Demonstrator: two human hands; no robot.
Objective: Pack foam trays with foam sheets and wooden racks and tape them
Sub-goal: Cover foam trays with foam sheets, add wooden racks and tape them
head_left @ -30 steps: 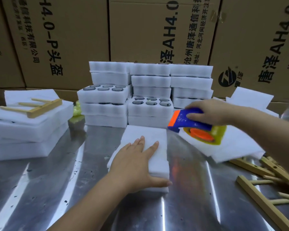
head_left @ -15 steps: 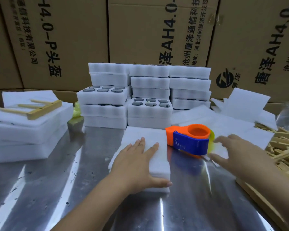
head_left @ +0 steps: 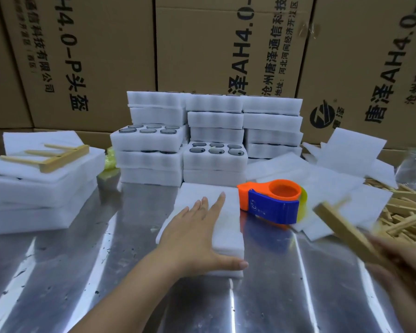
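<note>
A white foam tray covered by a foam sheet [head_left: 226,227] lies on the metal table in front of me. My left hand [head_left: 197,234] rests flat on top of it, fingers straight, thumb along its near edge. At the lower right my right hand [head_left: 404,260] grips a wooden rack [head_left: 341,227], blurred with motion and raised above the table. The orange and blue tape dispenser [head_left: 271,203] sits on the table just right of the tray.
Stacks of foam trays [head_left: 214,131] stand behind, some showing dark round lids. Left, a foam stack [head_left: 41,183] carries a wooden rack [head_left: 51,157]. Loose foam sheets [head_left: 334,186] and a pile of wooden racks [head_left: 408,212] lie right. Cardboard boxes [head_left: 226,44] wall the back.
My right hand set the tape dispenser down beside the tray, moved right and picked up a wooden rack. My left hand stayed flat on the tray.
</note>
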